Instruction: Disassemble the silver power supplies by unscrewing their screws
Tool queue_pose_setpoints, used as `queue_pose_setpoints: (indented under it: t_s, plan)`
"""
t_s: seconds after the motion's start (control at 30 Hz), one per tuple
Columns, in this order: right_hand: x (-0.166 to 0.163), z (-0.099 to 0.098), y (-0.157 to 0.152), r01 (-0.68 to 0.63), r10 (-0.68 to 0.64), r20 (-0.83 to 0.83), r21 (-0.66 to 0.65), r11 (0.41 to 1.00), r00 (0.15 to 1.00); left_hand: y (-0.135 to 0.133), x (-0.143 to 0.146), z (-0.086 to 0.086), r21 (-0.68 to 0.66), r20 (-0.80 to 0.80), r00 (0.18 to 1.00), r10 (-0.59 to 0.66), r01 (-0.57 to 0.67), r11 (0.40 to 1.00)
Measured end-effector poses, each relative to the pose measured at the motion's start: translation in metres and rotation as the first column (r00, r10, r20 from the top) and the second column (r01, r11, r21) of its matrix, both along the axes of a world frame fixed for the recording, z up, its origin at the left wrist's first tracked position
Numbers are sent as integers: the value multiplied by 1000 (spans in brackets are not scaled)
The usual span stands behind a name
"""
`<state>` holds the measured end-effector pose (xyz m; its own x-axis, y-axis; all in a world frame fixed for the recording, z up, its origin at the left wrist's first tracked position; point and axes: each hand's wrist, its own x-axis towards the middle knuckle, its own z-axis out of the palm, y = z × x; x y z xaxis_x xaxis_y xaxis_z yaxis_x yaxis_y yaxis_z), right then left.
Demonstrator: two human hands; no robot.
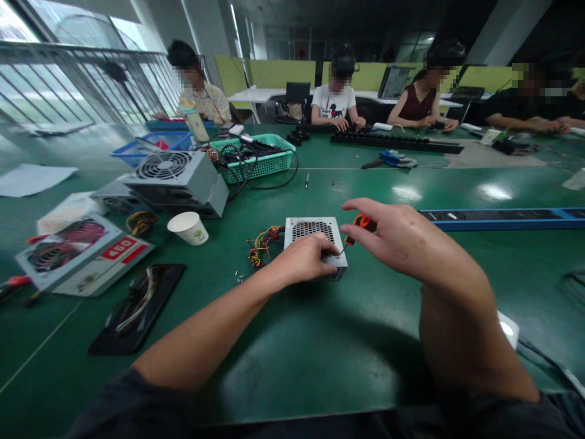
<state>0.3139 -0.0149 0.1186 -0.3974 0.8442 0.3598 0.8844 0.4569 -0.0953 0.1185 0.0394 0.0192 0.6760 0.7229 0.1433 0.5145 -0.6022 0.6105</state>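
A small grey computer power supply (311, 227) with a honeycomb vent lies flat on the green table before me. My left hand (308, 256) is closed over its near part, thumb and fingers at its edge; part of the casing is hidden under it. My right hand (397, 235) is closed around the orange and black handle of a screwdriver (362, 221). The thin shaft slants down left to the casing beside my left fingertips, where its tip is hard to make out. Coloured wires (258, 244) spill from the power supply's left side, and several small screws (237, 277) lie near them.
Left are a paper cup (188, 229), larger power supplies (178, 183), one marked 450 (91, 259), and a black tray (137, 311). Farther back stand a green basket of cables (260, 161) and blue gloves (397, 158). A blue-edged strip (503, 219) lies right. People sit opposite.
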Motion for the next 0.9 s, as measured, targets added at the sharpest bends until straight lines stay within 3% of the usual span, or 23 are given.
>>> queue_pose_setpoints:
  t_s: [0.1, 0.2, 0.37, 0.47, 0.7, 0.9]
  plan:
    - [5, 2, -3, -28, 28, -3, -58, 998, 1000, 3, -5, 9, -107, 6, 999, -36, 36, 994]
    - [5, 1, -1, 24, -26, -59, -34, 999, 998, 11, -17, 18, -171, 35, 999, 16, -10, 985]
    - [6, 1, 8, 163, -138, -303, 62, 985, 943, 38, -53, 20, 129, -26, 966, 257, -251, 959]
    - [9, -2, 18, 183, -135, -382, 94, 979, 914, 53, -71, 14, 244, -149, 927, 345, -303, 921]
    - [13, -28, 60, 103, -15, -456, 169, 980, 890, 65, -78, 1, 252, -257, 945, 203, -137, 958]
    - [14, -45, 91, 113, -51, -466, 105, 988, 883, 65, -80, 1, 235, -289, 941, 178, -111, 966]
